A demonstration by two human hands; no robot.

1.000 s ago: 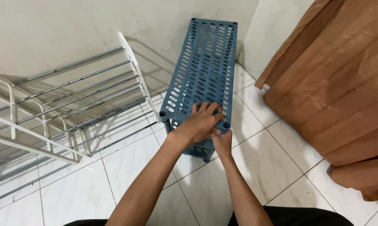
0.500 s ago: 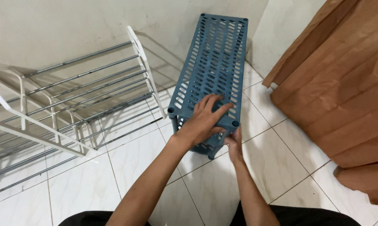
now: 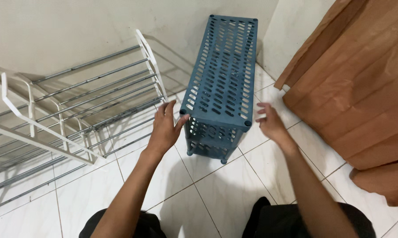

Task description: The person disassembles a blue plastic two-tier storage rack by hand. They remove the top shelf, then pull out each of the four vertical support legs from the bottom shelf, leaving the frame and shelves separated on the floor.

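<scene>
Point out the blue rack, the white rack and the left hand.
blue rack [image 3: 221, 75], head view, on its slotted top shelf.
white rack [image 3: 147, 50], head view, on its white end frame.
left hand [image 3: 164, 130], head view, on the back of the hand.

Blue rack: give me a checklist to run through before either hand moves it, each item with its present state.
1. Blue rack upright on the tiled floor: ok.
2. Left hand at its near left corner, open: ok.
3. Right hand on the rack: not ok, open and apart from it.
4. Shelves free of things: top ok, lower ones cannot tell.
5. Gap to the white metal rack: ok, apart.
6. Gap to the brown curtain: ok.
</scene>
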